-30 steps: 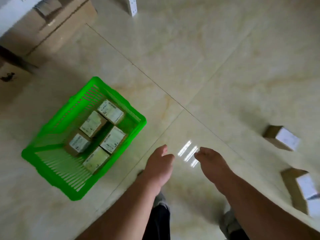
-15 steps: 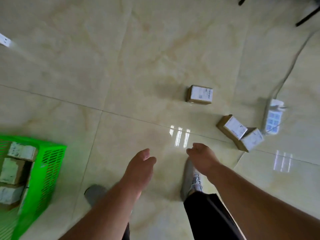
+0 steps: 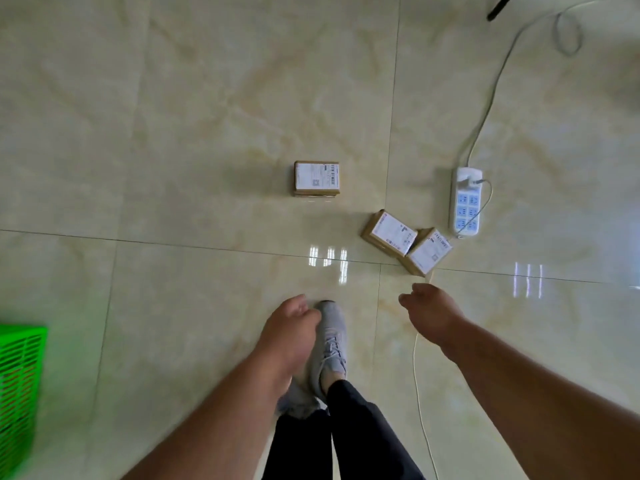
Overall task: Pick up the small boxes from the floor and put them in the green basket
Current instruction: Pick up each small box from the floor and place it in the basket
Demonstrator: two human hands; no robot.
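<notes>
So we're between loads, walking up on the leftovers. Left hand (image 3: 289, 327) and right hand (image 3: 431, 315) are both empty, fingers loosely curled, clamped on nothing. Three small boxes sit on the floor ahead: a lone box (image 3: 316, 178), plus a touching pair (image 3: 389, 233) (image 3: 427, 251) right beside a power strip (image 3: 465, 202). The green basket (image 3: 19, 386) is off left. Next up, probably crouch and grab, minding the cord.

Both forearms are bare with no sleeves showing, the left hand (image 3: 291, 327) and right hand (image 3: 431, 315) wear no gloves, rings or watch, the legs are in black trousers (image 3: 360, 434), and the feet wear pale grey lace-up sneakers (image 3: 330, 344) with knit uppers
</notes>
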